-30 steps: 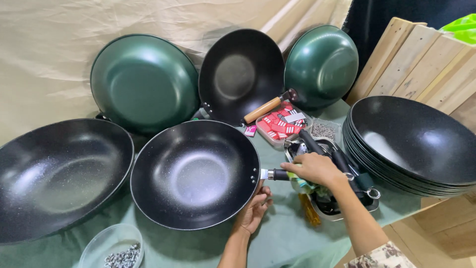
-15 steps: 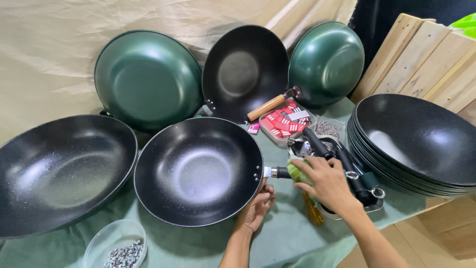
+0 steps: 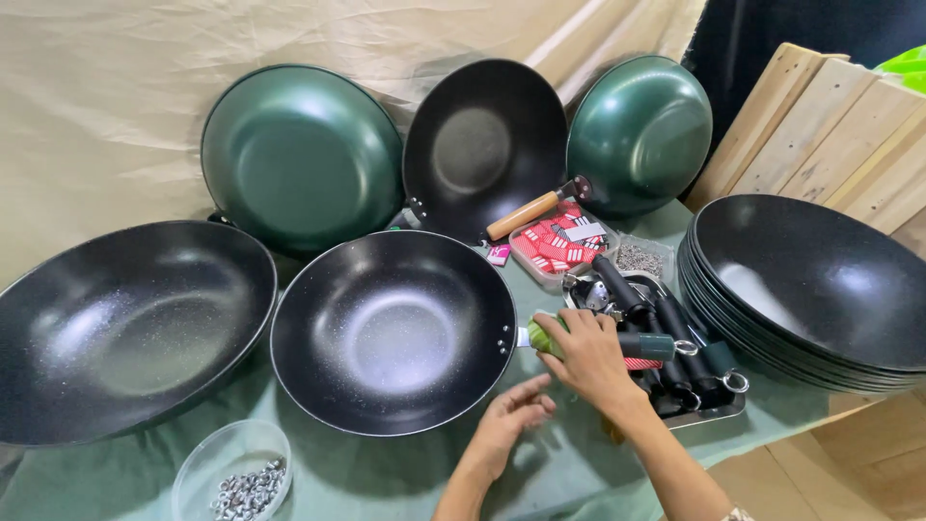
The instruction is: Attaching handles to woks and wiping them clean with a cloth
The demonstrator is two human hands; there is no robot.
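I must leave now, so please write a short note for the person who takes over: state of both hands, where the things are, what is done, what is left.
Right hand: holds a green handle against the bracket of the middle wok.
Left hand: open, at the wok rim, holding nothing.
Spare handles wait in the tray; small metal parts sit in the bowl.
Done: handle set on the bracket.
Left: whether it is fastened cannot be seen; the stacked woks show no handles.

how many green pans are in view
2. One green pan leans against the cloth backdrop at back left; the other green pan leans at back right, showing its rounded side. The rest are black, and more could hide in the stack at right.
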